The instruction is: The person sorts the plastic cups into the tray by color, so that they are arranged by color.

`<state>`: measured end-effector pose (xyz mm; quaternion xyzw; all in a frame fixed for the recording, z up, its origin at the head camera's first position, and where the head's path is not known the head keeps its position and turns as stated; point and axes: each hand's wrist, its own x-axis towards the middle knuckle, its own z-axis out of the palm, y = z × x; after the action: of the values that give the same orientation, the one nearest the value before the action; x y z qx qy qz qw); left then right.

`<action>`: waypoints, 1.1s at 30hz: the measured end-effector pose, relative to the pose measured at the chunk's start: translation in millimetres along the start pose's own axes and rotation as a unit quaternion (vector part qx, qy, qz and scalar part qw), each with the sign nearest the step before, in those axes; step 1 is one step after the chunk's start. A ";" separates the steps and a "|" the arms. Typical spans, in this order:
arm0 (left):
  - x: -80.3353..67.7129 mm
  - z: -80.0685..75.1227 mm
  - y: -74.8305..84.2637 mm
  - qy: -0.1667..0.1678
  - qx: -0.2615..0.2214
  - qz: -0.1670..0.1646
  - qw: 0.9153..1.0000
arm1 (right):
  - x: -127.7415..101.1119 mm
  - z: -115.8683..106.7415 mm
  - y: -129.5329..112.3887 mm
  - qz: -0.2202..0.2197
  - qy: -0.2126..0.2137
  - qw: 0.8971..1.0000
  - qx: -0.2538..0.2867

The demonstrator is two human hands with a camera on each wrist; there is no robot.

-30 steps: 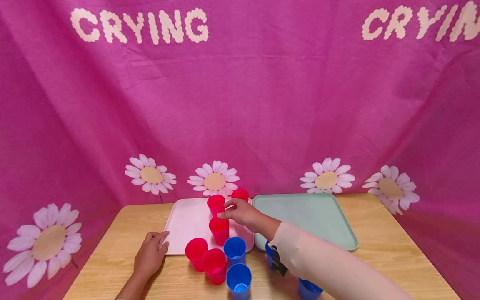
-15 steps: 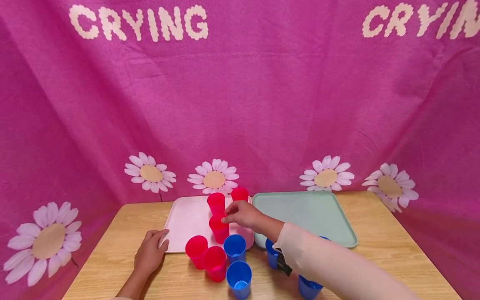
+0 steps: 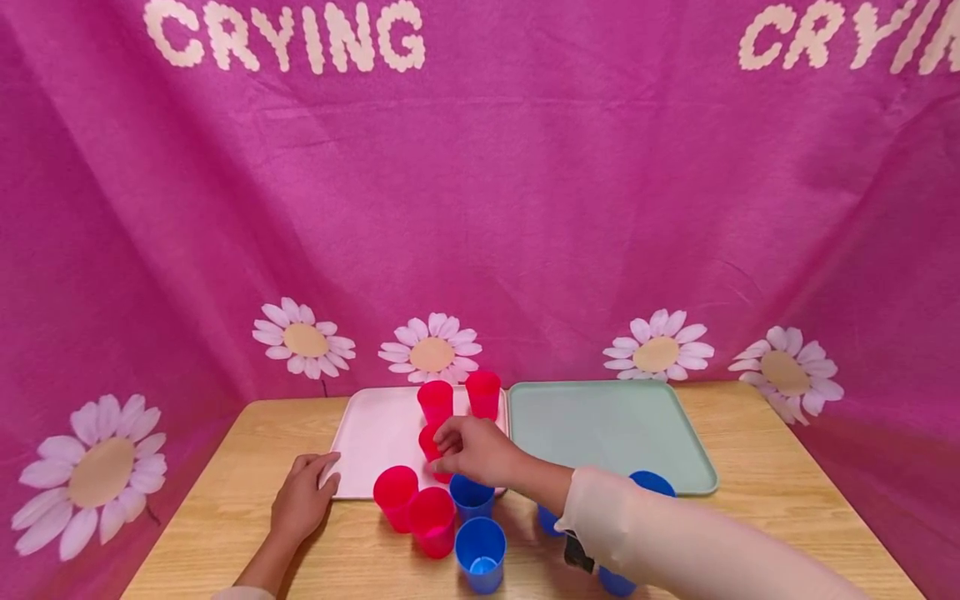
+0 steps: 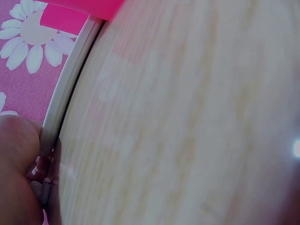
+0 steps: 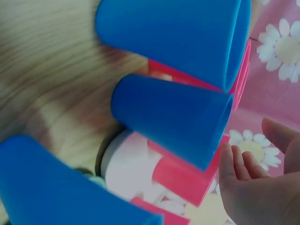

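My left hand (image 3: pixel 302 500) grips the front left corner of the pink tray (image 3: pixel 375 433), its thumb at the rim in the left wrist view. Over the tray's front right part, my right hand (image 3: pixel 480 452) hovers with nothing in it, in front of a red cup (image 3: pixel 429 443) that it partly hides. Two more red cups stand behind on the tray, one left (image 3: pixel 435 403) and one right (image 3: pixel 483 396). In the right wrist view, the right fingers (image 5: pixel 236 161) lie apart from the thumb, near the mouth of a blue cup (image 5: pixel 171 117).
Before the pink tray stand two red cups (image 3: pixel 432 525) and two blue cups (image 3: pixel 481 557). Several blue cups (image 3: pixel 652 482) are partly hidden by the right sleeve (image 3: pixel 675 533). A green tray (image 3: pixel 600 425) adjoins the pink one. A daisy-patterned pink cloth (image 3: pixel 480 208) hangs behind the table.
My right hand has drawn back from the rear red cups toward the front of the pink tray, past the nearest red cup there. My left hand keeps its place at the tray corner.
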<state>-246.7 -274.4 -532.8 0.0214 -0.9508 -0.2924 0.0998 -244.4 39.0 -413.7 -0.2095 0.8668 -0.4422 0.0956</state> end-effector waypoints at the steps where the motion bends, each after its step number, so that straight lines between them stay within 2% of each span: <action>1: 0.5 -0.2 0.5 -0.001 -0.001 0.001 1.000 | -0.3 2.0 -1.7 0.000 -0.001 1.000 0.003; 13: 1.8 0.3 3.7 0.004 -0.014 0.010 1.000 | 1.6 26.2 -18.8 0.019 -0.032 0.999 0.027; 20: 1.7 1.0 3.3 0.008 -0.009 0.010 1.000 | 2.8 40.6 -27.0 0.034 -0.036 0.999 -0.016; 33: -1.6 0.8 2.1 0.008 -0.003 0.005 1.000 | 9.2 55.4 -36.1 0.074 -0.041 0.995 -0.047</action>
<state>-245.3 -272.1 -532.6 0.0190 -0.9494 -0.2941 0.1086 -223.2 -24.2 -417.1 -0.1675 0.8951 -0.3835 0.1538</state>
